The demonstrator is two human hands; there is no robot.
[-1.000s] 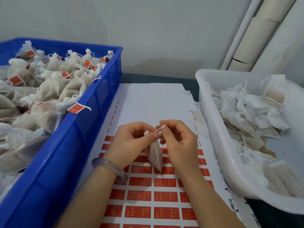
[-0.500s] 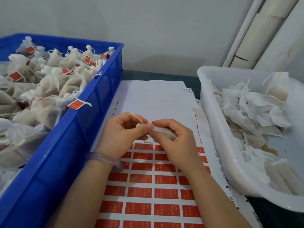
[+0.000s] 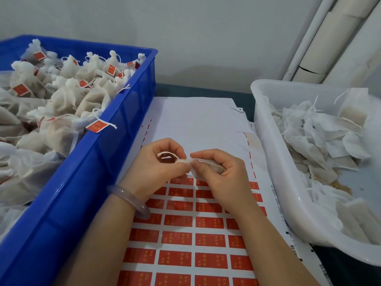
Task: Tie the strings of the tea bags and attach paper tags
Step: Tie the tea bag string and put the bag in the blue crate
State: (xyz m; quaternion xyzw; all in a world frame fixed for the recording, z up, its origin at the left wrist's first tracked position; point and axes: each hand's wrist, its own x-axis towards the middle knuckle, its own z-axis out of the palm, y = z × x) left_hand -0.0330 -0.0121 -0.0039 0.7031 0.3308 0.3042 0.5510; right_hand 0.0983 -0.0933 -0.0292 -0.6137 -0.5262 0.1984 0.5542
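A small white tea bag (image 3: 209, 165) lies sideways between both hands, above a sheet of red paper tags (image 3: 185, 223). My right hand (image 3: 220, 174) curls round the bag's body. My left hand (image 3: 156, 168) pinches the bag's gathered neck, and the white string (image 3: 167, 154) forms a loop over its fingers. A pale bangle sits on the left wrist.
A blue crate (image 3: 92, 182) on the left is heaped with tied tea bags carrying red tags. A white plastic tub (image 3: 274, 162) on the right holds loose untied bags. White pipes stand in the back right corner against the wall.
The bag hung upright from the fingers a second ago; it now lies sideways in my right hand. A string loop has appeared over my left fingers.
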